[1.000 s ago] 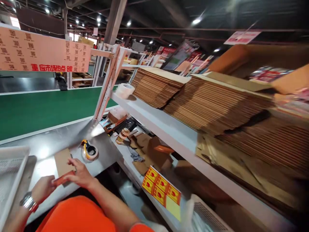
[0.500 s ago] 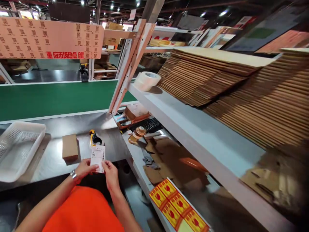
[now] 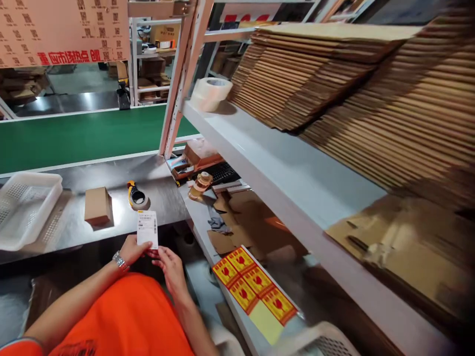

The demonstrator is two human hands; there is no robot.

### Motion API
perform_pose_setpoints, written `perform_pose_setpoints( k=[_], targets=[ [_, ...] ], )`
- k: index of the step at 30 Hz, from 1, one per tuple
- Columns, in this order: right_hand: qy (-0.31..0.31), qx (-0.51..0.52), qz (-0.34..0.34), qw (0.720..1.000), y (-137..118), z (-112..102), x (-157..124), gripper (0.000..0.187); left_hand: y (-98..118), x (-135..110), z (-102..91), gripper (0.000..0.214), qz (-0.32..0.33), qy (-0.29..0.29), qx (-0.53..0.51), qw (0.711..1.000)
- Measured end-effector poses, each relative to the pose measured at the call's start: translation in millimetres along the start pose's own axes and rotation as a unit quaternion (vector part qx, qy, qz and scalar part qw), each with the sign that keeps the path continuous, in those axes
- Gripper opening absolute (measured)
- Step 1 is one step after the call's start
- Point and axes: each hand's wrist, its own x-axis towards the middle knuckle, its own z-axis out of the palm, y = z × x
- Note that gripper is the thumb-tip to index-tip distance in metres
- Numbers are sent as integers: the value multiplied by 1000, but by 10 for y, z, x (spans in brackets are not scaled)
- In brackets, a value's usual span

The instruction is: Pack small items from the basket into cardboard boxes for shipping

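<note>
My left hand [image 3: 134,250] pinches the lower edge of a white shipping label [image 3: 147,229] and holds it upright in front of me. My right hand [image 3: 169,263] sits just below and to the right of the label, its fingertips touching the bottom corner, fingers loosely curled. A small closed cardboard box [image 3: 98,206] lies on the steel worktable [image 3: 74,232] beyond my hands. A yellow-handled tape dispenser [image 3: 136,196] lies just right of the box.
A white perforated basket [image 3: 25,207] stands at the table's left. A green conveyor belt [image 3: 74,136] runs behind. On the right, a white shelf [image 3: 282,168] carries stacks of flat cartons [image 3: 334,84] and a tape roll [image 3: 211,93]. Yellow-red stickers [image 3: 256,284], cardboard scraps and a keyboard lie below.
One second ago both hands pressed on the box at the table. They have since lifted a white label off and hold it up; the view has swung down and right.
</note>
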Motion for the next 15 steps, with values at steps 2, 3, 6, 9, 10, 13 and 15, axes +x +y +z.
perform_pose_setpoints(
  k=[2, 3, 6, 9, 10, 13, 15],
  targets=[
    [2, -3, -5, 1000, -7, -54, -4, 60, 4, 1, 55, 34, 3, -5, 1, 1000],
    [3, -7, -9, 1000, -12, -80, -5, 61, 8, 5, 81, 36, 4, -8, 2, 1000],
    [13, -29, -24, 999, -22, -157, -4, 65, 11, 26, 158, 43, 0, -22, 5, 1000],
    [43, -55, -43, 997, -16, -231, -4, 67, 10, 42, 236, 52, 2, -41, 25, 999],
    [56, -61, -51, 995, -11, -254, -4, 66, 15, 43, 260, 57, 16, -26, 43, 999],
    [92, -66, -67, 991, -1, -319, -3, 64, 78, 28, 315, 76, 119, 56, 141, 981],
    [105, -66, -79, 989, 0, -351, -3, 63, 159, 8, 342, 56, 208, 35, 201, 957]
  ],
)
